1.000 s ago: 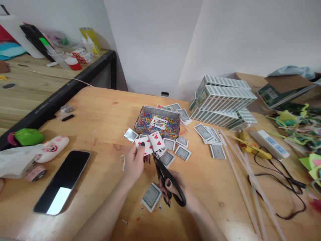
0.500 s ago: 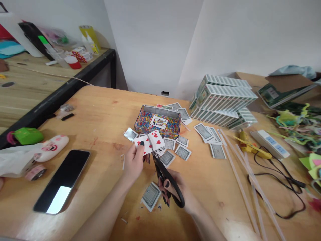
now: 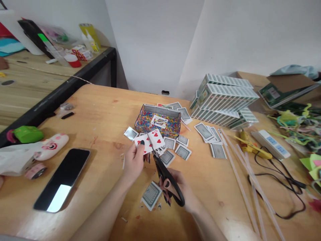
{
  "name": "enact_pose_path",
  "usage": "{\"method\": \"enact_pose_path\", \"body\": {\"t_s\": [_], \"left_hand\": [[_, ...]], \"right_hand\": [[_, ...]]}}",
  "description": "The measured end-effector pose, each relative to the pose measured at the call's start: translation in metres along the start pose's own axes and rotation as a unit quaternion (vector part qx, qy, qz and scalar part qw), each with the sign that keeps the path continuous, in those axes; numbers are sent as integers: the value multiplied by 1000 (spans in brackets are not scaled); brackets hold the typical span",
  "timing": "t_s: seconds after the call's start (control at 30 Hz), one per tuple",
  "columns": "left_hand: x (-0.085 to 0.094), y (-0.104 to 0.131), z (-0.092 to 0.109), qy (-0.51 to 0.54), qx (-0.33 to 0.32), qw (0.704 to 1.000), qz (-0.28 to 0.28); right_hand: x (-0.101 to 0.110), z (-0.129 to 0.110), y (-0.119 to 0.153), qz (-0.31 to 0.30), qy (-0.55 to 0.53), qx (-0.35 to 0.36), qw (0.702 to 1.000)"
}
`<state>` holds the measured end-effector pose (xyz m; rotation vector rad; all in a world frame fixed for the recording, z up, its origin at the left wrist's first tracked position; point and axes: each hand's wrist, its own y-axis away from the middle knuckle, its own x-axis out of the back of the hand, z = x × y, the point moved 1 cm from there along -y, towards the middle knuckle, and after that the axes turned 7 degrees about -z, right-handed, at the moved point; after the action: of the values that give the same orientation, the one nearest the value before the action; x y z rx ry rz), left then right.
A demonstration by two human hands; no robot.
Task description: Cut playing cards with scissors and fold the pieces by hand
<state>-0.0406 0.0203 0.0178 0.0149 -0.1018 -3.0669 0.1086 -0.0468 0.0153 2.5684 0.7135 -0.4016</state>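
Observation:
My left hand [image 3: 134, 157] pinches a six of hearts playing card [image 3: 155, 139] face up between thumb and fingers. Black-handled scissors [image 3: 164, 170] are gripped in my right hand [image 3: 175, 187], their blades at the card, which is cut partway across. Just beyond stands an open box [image 3: 140, 122] with a colourful speckled pattern and a picture card [image 3: 159, 122] in it. Several cut card pieces [image 3: 183, 152] lie face down around the box. Another face-down card piece [image 3: 151, 195] rests on the table below my hands.
At the back right are stacked striped card boxes [image 3: 228, 97]. A glue gun [image 3: 253, 145], a power strip [image 3: 272, 144], a black cable and long glue sticks [image 3: 240, 180] lie on the right. On the left are a phone [image 3: 62, 180] and a white-and-pink object [image 3: 54, 147].
The hands, card and scissors hold nearly the same places. The scissor handles look slightly closer together; the view has shifted very little.

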Motion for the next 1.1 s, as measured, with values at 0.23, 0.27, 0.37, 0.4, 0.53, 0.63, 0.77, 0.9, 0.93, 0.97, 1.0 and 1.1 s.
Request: {"method": "enact_pose_path", "body": {"t_s": [0.23, 0.27, 0.37, 0.4, 0.53, 0.63, 0.77, 0.9, 0.93, 0.97, 1.0, 1.1], "left_hand": [[2, -1, -4, 1, -1, 1000, -1], [2, -1, -4, -1, -2, 1000, 0], [2, -1, -4, -8, -4, 1000, 3], [2, -1, -4, -11, -4, 1000, 5], [2, -2, -4, -8, -3, 1000, 7], [2, -1, -4, -4, -1, 1000, 3], [2, -2, -3, -3, 8, 1000, 3], [2, -2, -3, -9, 4, 1000, 10], [2, -2, -3, -11, 2, 1000, 13], [2, -2, -3, -14, 1, 1000, 15], [2, -2, -3, -17, 1, 1000, 15], [2, -2, -2, -20, 0, 1000, 12]], "right_hand": [[0, -2, -1, 1, 3, 6, 1000], [0, -2, -1, 2, 3, 6, 1000], [-1, -2, -1, 4, 5, 4, 1000], [-1, -1, -1, 5, 6, 2, 1000], [-2, 0, -1, 12, 11, -6, 1000], [-2, 0, -1, 12, 12, -6, 1000], [-2, 1, -1, 16, 1, -8, 1000], [-2, 1, -2, 22, -3, -11, 1000], [-2, 1, -2, 23, -3, -11, 1000], [-3, 1, -2, 26, -4, -10, 1000], [-3, 0, -2, 28, -4, -10, 1000], [-3, -1, -2, 33, -6, -7, 999]]}}
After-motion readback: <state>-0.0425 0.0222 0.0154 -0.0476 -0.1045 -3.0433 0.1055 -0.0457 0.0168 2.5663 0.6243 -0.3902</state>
